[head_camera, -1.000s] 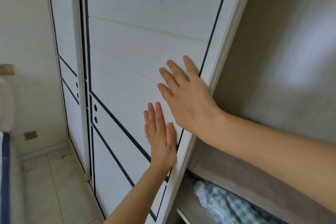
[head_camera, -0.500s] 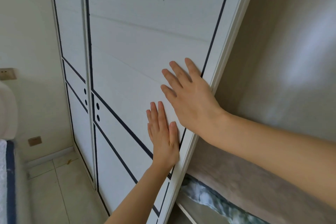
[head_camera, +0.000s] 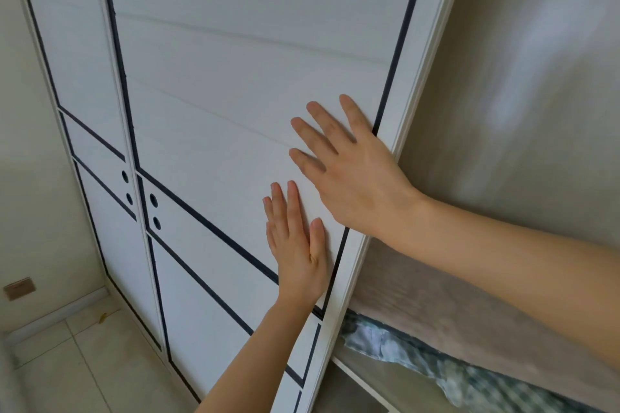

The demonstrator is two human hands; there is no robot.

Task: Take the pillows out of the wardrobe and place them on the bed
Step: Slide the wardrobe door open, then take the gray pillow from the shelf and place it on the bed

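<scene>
White panels trimmed with dark lines form the wardrobe's sliding door [head_camera: 235, 77], against which a person presses both hands flat, fingers spread and gripping nothing: the left hand [head_camera: 298, 245] low, the right hand [head_camera: 352, 174] above it at the door's edge. No writing is legible. In the opened wardrobe [head_camera: 520, 111], a blurred green-and-white checked fabric [head_camera: 419, 359] lies under a shelf [head_camera: 453, 308]; whether it is a pillow cannot be told
</scene>
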